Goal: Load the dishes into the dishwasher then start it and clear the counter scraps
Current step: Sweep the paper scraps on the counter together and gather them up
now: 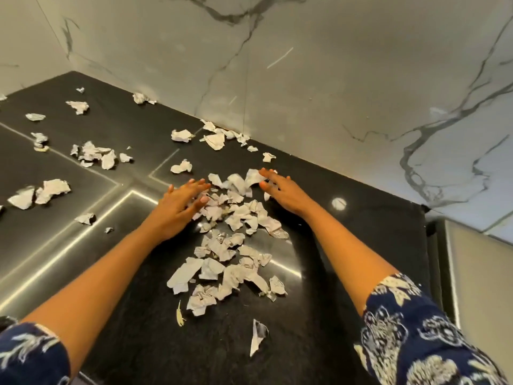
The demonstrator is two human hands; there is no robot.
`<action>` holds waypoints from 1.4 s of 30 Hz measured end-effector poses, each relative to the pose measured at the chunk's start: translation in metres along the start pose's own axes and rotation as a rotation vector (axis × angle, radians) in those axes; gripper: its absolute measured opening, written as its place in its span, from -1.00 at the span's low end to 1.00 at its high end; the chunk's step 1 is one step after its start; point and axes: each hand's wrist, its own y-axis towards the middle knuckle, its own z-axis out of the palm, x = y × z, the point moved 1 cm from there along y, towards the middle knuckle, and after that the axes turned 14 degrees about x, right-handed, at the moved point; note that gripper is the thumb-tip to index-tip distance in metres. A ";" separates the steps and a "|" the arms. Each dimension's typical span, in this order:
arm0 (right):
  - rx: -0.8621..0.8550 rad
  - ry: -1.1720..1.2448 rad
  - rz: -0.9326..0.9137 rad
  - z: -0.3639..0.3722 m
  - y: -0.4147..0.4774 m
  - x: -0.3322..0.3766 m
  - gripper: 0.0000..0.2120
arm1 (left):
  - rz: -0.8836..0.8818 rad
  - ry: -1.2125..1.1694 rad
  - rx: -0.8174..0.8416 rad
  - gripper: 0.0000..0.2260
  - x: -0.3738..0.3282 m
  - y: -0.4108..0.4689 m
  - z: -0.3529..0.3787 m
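The left hand (177, 204) and right hand (283, 191) rest on the black surface (333, 245), fingers (198, 187) spread and released. They touch either side of the scrap pile (236, 218) at its far end. More scraps (91, 157) lie scattered left.

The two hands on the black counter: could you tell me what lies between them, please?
Crumpled paper scraps lie heaped between the left hand and the right hand, as the head view shows.

Head view: left hand (177, 202) and right hand (283, 190) at pile of paper scraps (233, 245) on black counter (138, 315).
The 2 hands, fingers straight, flank the pile's far end and touch its pieces. Loose scraps (93, 157) lie scattered to the left and along the marble wall (305, 79).
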 end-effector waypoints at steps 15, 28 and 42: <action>0.105 0.199 -0.093 -0.005 0.099 0.045 -0.48 | -0.113 -0.151 0.176 -0.46 0.012 0.050 -0.033; 0.154 -0.162 -0.106 -0.023 0.175 0.061 -0.52 | -0.657 0.276 -0.286 -0.42 0.135 0.040 -0.084; 0.057 -0.034 -0.148 -0.036 0.236 0.097 -0.54 | -0.265 -0.238 -0.419 -0.52 0.126 0.056 -0.117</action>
